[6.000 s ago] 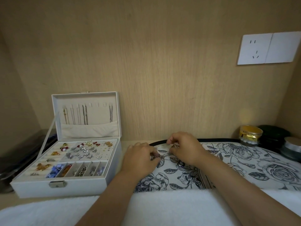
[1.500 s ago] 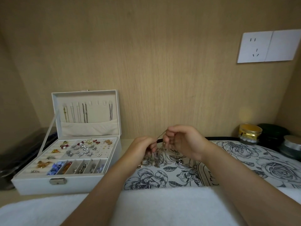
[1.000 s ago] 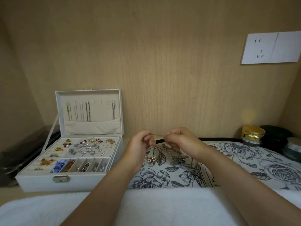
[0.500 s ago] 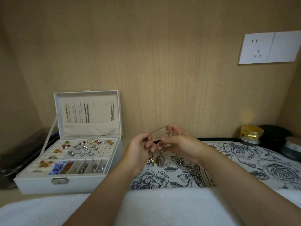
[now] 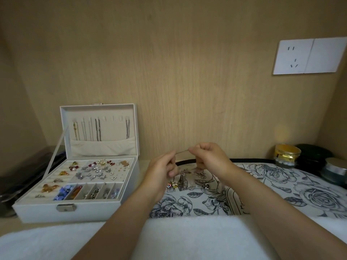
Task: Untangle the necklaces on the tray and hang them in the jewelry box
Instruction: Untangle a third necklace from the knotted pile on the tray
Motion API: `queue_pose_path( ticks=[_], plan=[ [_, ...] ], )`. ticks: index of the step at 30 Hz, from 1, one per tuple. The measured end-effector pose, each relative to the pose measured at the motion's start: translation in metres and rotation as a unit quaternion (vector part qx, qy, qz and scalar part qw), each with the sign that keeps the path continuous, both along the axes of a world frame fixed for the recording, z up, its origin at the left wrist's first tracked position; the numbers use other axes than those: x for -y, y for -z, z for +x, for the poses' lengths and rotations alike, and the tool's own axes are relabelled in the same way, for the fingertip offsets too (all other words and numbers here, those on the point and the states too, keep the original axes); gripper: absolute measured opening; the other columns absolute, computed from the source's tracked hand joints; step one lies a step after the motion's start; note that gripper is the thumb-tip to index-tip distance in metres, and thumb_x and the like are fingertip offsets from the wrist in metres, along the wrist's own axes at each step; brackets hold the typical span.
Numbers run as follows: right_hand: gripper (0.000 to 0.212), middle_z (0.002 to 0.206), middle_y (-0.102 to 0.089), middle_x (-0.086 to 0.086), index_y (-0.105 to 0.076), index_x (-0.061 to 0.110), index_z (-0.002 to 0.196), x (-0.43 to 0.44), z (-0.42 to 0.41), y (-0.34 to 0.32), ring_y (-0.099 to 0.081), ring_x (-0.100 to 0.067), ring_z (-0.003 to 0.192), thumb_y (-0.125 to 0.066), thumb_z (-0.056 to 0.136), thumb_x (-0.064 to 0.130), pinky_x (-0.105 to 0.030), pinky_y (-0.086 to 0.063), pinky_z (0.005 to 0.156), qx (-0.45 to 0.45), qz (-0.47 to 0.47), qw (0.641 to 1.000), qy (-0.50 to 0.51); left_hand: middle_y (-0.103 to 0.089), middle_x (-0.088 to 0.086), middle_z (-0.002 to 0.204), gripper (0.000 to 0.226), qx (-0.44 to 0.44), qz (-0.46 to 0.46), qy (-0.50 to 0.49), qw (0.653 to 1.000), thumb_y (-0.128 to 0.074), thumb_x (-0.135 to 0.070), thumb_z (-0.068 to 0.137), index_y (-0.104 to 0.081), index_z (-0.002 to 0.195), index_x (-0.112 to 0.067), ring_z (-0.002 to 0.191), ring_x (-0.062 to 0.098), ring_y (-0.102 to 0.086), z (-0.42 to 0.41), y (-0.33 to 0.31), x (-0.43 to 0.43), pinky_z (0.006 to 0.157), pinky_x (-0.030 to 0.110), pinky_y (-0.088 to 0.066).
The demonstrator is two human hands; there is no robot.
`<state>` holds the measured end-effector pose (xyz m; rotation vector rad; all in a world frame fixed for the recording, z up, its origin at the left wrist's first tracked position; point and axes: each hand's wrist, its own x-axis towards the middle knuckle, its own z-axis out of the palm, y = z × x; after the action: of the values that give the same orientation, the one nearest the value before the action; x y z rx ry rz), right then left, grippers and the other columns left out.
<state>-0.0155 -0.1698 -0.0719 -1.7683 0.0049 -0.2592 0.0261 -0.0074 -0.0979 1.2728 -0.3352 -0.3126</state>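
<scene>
Frame centre: our left hand [image 5: 163,168] and right hand [image 5: 210,156] each pinch the chain [image 5: 181,151], taut between them. Pulling harder, we judge, could tighten the tangle [image 5: 185,180] hanging over the tray [image 5: 281,177], or snap a link.

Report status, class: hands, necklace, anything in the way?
Left hand, right hand pinch chain, taut between. Tangle trails onto tray. Jewelry box open, nothing blocking.

No text can be read for certain. The floral tray [image 5: 281,192] carries a few dark letters [image 5: 242,207] near its front edge, but they lie sideways, are partly cut off by the white towel [image 5: 187,239], and are too blurred to make out.
</scene>
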Motion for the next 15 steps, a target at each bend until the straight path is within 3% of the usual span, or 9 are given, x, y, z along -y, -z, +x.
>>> queue_pose_path(
  ticks=[3,6,10,13,15],
  plan=[
    [0.002,0.085,-0.068,-0.005,-0.064,0.012,0.097,0.009,-0.002,0.004,-0.066,-0.019,0.081,-0.064,0.095,0.012,-0.038,-0.054,0.089,-0.027,0.033,0.998,-0.053,-0.063,0.005,0.069,0.023,-0.017,-0.053,-0.007,0.998,-0.045,-0.023,0.103,-0.057,0.089,-0.010,0.071,0.021,-0.064,0.004,-0.003,-0.012,0.076,0.035,-0.049],
    [0.028,0.119,-0.066,0.000,-0.062,0.019,0.117,0.010,0.002,0.014,-0.063,-0.014,0.111,-0.067,0.091,0.008,-0.031,-0.049,0.101,-0.052,-0.079,0.995,-0.031,-0.074,0.012,0.105,0.019,-0.033,-0.046,-0.075,0.996,-0.041,-0.019,0.106,-0.055,0.100,-0.008,0.099,0.023,-0.072,0.013,-0.001,-0.018,0.090,0.039,-0.054],
    [0.033,0.107,-0.069,0.005,-0.068,0.026,0.113,0.008,0.000,0.019,-0.067,-0.017,0.101,-0.078,0.082,0.027,-0.030,-0.055,0.093,-0.103,-0.257,0.959,-0.061,-0.072,0.002,0.111,0.011,0.029,0.158,-0.167,0.973,-0.053,-0.016,0.100,-0.063,0.105,-0.018,0.105,0.015,-0.068,0.024,0.012,-0.016,0.100,0.038,-0.051],
    [0.034,0.099,-0.073,0.007,-0.076,0.031,0.102,0.013,-0.003,0.021,-0.069,-0.011,0.092,-0.086,0.071,0.043,-0.029,-0.056,0.088,-0.126,-0.338,0.929,-0.084,-0.068,0.001,0.120,0.019,0.144,0.306,-0.211,0.917,-0.055,-0.017,0.099,-0.063,0.116,-0.020,0.110,0.016,-0.062,0.022,0.016,-0.020,0.095,0.027,-0.045],
    [0.022,0.090,-0.074,0.013,-0.079,0.030,0.093,0.016,-0.004,0.020,-0.067,-0.001,0.083,-0.087,0.073,0.036,-0.023,-0.055,0.084,-0.113,-0.345,0.928,-0.088,-0.065,0.003,0.122,0.029,0.214,0.399,-0.224,0.863,-0.050,-0.011,0.100,-0.061,0.127,-0.013,0.107,0.014,-0.059,0.018,0.018,-0.022,0.084,0.020,-0.039]
  ],
)
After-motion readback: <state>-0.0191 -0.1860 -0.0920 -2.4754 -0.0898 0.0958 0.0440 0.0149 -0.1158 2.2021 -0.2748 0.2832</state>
